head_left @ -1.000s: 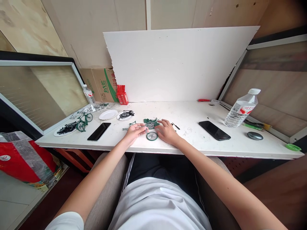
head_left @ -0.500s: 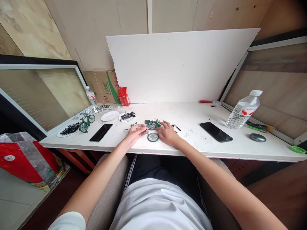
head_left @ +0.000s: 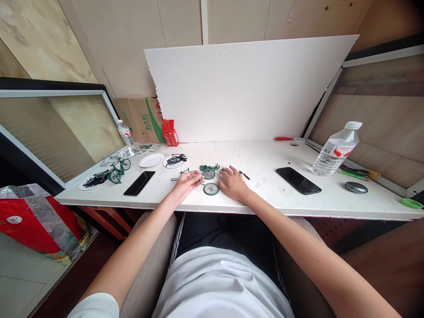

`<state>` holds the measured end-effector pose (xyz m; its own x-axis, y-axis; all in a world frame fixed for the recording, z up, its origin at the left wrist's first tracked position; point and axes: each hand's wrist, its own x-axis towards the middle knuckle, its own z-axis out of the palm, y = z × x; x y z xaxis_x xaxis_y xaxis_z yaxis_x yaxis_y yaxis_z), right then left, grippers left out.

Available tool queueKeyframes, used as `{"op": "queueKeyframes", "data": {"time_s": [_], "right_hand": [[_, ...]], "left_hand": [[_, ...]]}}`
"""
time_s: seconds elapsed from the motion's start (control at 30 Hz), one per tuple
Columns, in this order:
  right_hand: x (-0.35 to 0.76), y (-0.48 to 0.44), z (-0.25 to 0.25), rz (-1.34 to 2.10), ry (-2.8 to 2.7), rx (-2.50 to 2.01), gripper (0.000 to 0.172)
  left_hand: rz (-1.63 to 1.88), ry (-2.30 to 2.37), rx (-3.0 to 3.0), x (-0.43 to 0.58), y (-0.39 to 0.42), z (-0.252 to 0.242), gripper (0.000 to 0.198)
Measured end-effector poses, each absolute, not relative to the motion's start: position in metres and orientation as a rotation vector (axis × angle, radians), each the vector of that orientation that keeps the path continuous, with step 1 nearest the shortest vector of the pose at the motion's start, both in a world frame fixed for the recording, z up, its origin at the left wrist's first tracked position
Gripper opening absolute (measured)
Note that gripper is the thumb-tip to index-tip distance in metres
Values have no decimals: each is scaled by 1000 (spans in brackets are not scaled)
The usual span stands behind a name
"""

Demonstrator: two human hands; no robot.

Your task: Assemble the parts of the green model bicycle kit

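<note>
- Plainly, I have the loose wheel [head_left: 211,189] lying flat on the table [head_left: 265,198], fixed to nothing.
- My left hand [head_left: 188,183], left of that wheel, pinches thumb to fingertips; I can't tell whether a tiny part sits between.
- My right hand [head_left: 233,183], right of it, has its fingers loosely spread, gripping nothing I can see.
- Just beyond it lie a second wheel [head_left: 208,174] and green parts [head_left: 204,168].
- Well left of it, one small bicycle [head_left: 116,172] looks built; I judge the nearer pieces mostly unassembled.
</note>
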<state>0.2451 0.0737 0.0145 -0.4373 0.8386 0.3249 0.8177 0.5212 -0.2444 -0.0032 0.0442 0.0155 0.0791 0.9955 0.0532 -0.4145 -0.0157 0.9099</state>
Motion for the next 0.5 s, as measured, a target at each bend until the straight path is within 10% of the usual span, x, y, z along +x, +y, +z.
{"op": "queueKeyframes", "data": {"time_s": [0.5], "right_hand": [[240,74,11,22,-2327,-1035,38]], "left_hand": [[1371,740,911,-6,51,11,29]]}}
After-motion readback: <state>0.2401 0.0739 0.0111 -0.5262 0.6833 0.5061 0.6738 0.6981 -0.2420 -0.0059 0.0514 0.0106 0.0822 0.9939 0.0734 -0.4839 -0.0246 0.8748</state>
